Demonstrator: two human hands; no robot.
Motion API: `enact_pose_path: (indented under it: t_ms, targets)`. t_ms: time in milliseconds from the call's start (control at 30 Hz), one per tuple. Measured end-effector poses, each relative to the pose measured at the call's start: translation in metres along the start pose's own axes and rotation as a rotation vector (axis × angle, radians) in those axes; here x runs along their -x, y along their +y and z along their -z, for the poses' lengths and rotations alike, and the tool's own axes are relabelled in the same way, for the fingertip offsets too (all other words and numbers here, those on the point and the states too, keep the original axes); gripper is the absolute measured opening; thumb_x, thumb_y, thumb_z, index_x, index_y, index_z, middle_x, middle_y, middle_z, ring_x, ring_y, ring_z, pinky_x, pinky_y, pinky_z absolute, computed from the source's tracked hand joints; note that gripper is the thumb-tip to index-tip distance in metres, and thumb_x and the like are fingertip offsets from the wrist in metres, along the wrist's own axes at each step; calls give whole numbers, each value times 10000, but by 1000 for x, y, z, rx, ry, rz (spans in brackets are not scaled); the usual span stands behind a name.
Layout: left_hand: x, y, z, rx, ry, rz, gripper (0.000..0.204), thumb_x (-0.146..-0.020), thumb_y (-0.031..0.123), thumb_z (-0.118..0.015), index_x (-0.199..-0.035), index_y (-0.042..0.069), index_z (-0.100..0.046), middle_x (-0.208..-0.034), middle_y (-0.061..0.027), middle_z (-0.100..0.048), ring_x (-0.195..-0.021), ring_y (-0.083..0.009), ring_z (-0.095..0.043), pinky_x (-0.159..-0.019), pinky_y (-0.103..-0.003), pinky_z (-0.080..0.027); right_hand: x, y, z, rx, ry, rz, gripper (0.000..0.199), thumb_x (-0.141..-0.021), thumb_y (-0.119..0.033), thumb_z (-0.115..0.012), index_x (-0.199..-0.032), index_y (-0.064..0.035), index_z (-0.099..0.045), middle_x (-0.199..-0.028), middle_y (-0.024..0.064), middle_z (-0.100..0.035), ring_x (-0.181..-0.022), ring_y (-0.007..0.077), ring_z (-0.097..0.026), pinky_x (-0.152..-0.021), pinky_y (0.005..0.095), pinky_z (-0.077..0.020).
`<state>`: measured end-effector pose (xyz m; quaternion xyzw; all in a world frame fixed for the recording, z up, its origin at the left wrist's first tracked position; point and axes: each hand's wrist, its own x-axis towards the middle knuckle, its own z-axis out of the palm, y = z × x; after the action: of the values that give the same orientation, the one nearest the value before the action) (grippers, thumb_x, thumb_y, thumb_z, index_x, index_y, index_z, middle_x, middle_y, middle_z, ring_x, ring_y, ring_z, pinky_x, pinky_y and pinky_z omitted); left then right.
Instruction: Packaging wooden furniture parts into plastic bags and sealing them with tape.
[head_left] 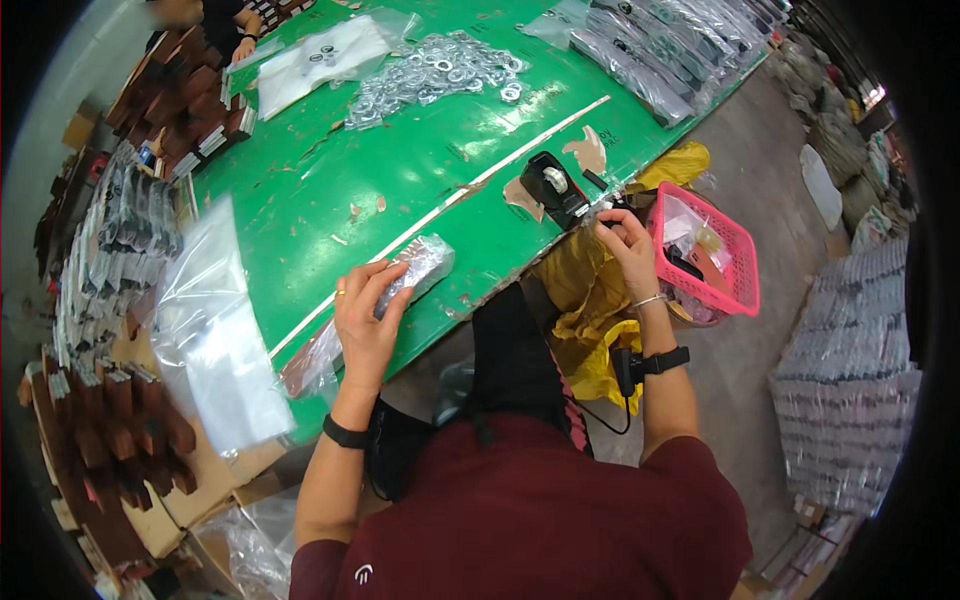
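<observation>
While the left hand [366, 310] presses flat on a clear pouch [415, 268] at the worktop [400, 170] edge, the right hand [625, 240] pinches tape at three o'clock, beside the dispenser [553, 187] and pink basket [735, 260].

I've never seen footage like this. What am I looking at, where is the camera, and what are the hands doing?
This is one fisheye view from a camera on a person's head, looking down, so straight edges bend. No machine: two bare hands work at a green table. The left hand presses on a clear packet of small metal parts. The right hand is raised beside a black tape dispenser; what it pinches is too small to tell. Also there: a heap of metal washers, empty clear bags and a pink basket.
</observation>
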<state>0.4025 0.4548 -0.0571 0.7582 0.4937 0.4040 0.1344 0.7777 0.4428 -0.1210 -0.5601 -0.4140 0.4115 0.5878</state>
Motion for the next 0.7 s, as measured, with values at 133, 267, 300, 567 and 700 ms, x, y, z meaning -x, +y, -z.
enact_pose_path:
  t_ms: [133, 267, 300, 567, 700]
  targets:
    - [0, 0, -1, -7, -2, -3, 273, -777, 96, -770, -1047, 84, -732, -1075, -98, -661, -959, -288, -587, -828, -383, -458, -14, 31, -4, 25, 49, 30, 73, -916, -101, -698, -971, -68, -664, -678, -129, -478, -576, -22, -375, -525, 182, -238]
    - [2, 1, 0, -39, 2, -25, 281, -778, 99, -770, -1056, 87, -731, -1078, -100, -659, -956, -291, -587, -828, -385, -457, -20, 32, -11, 17, 98, 65, 78, -895, -124, -712, -901, -60, -668, -652, -111, -499, -569, -16, -388, -513, 194, -258]
    - [2, 0, 0, -42, 3, -33, 286, -781, 103, -769, -1063, 87, -730, -1074, -101, -658, -951, -294, -584, -827, -384, -455, -22, 32, -7, 184, 99, 75, 110, -877, -151, -723, -875, -54, -671, -639, -89, -526, -571, -2, -424, -514, 211, -295]
    - [2, -1, -8, -63, 7, -94, 286, -782, 105, -757, -1067, 103, -730, -1089, -95, -654, -975, -296, -581, -857, -384, -452, -2, 63, -7, 450, 55, 25, 166, -849, -207, -743, -851, -52, -685, -639, -34, -609, -622, 50, -555, -574, 253, -431]
    - [19, 3, -7, -172, 66, -152, 335, -783, 137, -760, -1115, 133, -711, -1133, -75, -636, -950, -280, -562, -834, -400, -434, 34, -44, -119, 44, -328, 45, 116, -914, -159, -702, -939, -55, -657, -614, -108, -474, -538, -13, -378, -468, 205, -246]
